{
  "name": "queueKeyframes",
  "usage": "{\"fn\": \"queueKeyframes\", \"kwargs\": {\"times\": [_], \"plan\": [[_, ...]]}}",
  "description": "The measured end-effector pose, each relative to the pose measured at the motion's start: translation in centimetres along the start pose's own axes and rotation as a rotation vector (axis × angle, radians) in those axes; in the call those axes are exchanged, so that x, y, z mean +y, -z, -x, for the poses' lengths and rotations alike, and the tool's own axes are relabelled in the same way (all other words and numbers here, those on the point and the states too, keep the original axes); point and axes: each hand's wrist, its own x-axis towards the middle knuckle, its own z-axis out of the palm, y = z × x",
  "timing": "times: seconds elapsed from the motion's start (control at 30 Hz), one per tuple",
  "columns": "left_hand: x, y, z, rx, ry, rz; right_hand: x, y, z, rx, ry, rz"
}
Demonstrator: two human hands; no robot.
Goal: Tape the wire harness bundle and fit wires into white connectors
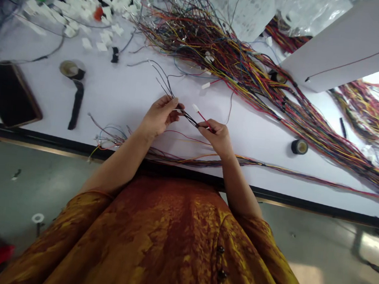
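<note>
Between my two hands stretches a thin bundle of black wires (189, 117) above the white table. My left hand (160, 116) pinches it, and the loose wire ends fan out up and to the left past the thumb. My right hand (217, 135) has its fingers closed on the bundle's other end. From that hand also sticks a short red wire with a white connector (196, 108) at its tip. Below both hands, along the table's front edge, lies a long wire harness (181, 160), partly covered by my left forearm.
A thick heap of coloured wires (243, 71) runs across the back to the right. White connectors (105, 0) lie scattered at the upper left. Tape rolls (69, 69), a black tape roll (299, 147) and a phone (11, 93) rest on the table. A white panel (349, 45) stands at right.
</note>
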Motion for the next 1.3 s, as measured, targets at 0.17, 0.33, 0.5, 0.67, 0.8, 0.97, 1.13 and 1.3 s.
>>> {"fn": "queueKeyframes", "kwargs": {"times": [0.17, 0.33, 0.5, 0.67, 0.8, 0.97, 1.13, 1.3], "plan": [[0.5, 0.0, 0.5, -0.130, -0.021, 0.024, 0.0, -0.1, 0.0, 0.043, -0.052, -0.042], [0.6, 0.0, 0.9, -0.180, -0.058, -0.021, -0.6, -0.4, -0.2, 0.031, -0.043, 0.039], [1.0, -0.4, 1.3, -0.194, -0.205, -0.154, -0.8, -0.5, -0.9, -0.002, -0.129, 0.061], [0.9, -0.6, 1.7, -0.156, -0.129, -0.086, 0.1, 0.2, -1.5, -0.096, -0.171, -0.107], [0.1, -0.2, 1.8, -0.107, -0.078, -0.021, 0.7, 0.3, -1.6, -0.062, -0.176, -0.161], [0.0, 0.2, 1.6, -0.045, -0.167, -0.198, 0.1, -0.5, -1.2, 0.121, 0.051, 0.148], [0.0, 0.2, 1.3, -0.085, -0.182, -0.552, 0.1, -0.8, -0.7, 0.189, 0.205, 0.274], [-0.1, 0.0, 1.4, -0.026, -0.302, -0.637, 0.6, -1.3, -0.4, 0.187, 0.202, 0.351]]}}
